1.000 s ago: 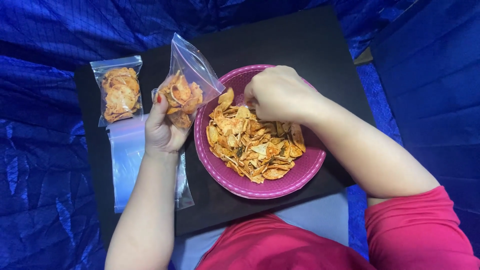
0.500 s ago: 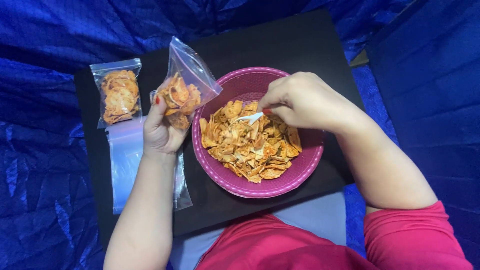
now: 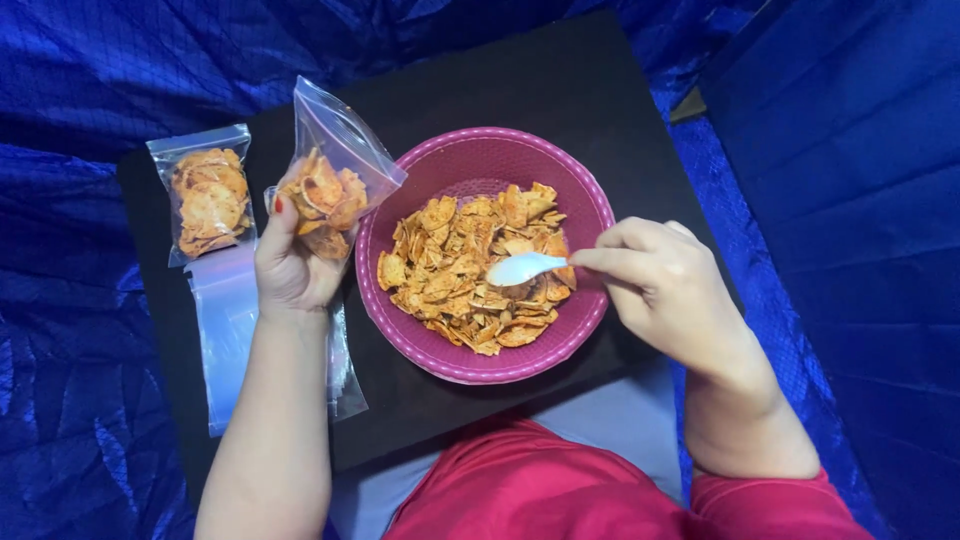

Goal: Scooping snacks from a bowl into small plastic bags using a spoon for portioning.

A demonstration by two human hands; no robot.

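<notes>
A purple bowl (image 3: 470, 155) full of orange chips (image 3: 450, 265) sits in the middle of a black tabletop (image 3: 560, 85). My left hand (image 3: 288, 268) grips a clear zip bag (image 3: 335, 175), partly filled with chips and held upright just left of the bowl. My right hand (image 3: 665, 290) is at the bowl's right rim and pinches a white plastic spoon (image 3: 522, 268), whose head lies over the chips.
A sealed bag of chips (image 3: 205, 195) lies at the table's left end. Empty clear bags (image 3: 228, 330) are stacked below it, partly under my left forearm. Blue fabric (image 3: 70, 340) surrounds the table. My red-clothed lap (image 3: 520, 490) is at the near edge.
My right hand has drawn back from the chips to the bowl's right rim, bringing the white spoon into view. The left hand and its bag have hardly moved.
</notes>
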